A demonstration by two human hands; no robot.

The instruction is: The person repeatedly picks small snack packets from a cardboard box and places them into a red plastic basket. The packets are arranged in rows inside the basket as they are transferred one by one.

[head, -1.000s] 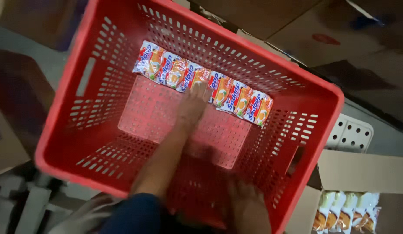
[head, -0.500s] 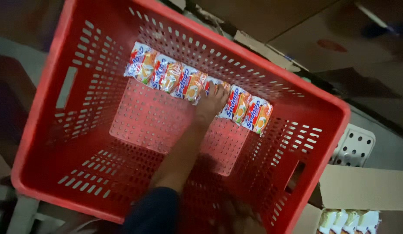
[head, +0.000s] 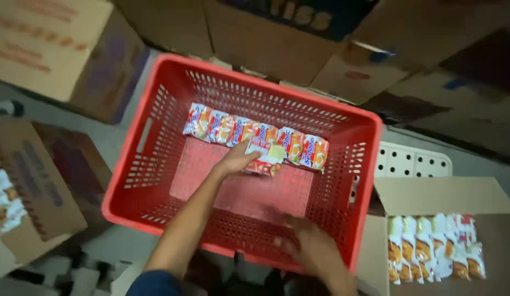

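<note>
While the head camera looked straight down, a red plastic crate [head: 156, 181] with slotted walls filled the middle of the view, sitting among cardboard boxes on the floor. A row of instant noodle packets [head: 255, 134] stood on edge along the crate's far wall, side by side and touching, their wrappers white, red and orange. The person's left hand [head: 236, 160] reached into the crate from the near side, arm bare below a dark blue sleeve. Its fingers rested on one more noodle packet [head: 267, 158] that lay tilted just in front of the row, near its middle and touching it. The fingers were laid along the packet's left end; whether that grip was closed around the packet or only pressing on it could not be told. The right hand [head: 312, 249] was at the crate's near wall, blurred, with fingers spread loosely over the red rim; its grip looked open and held nothing that could be made out.

To the right of the crate stood an open cardboard box [head: 430, 197], flaps up, with more noodle packets [head: 436, 246] packed upright in a row inside. A white perforated plastic panel [head: 414, 161] showed between that box and the crate. Another cardboard box [head: 41, 181] lay to the left.
</note>
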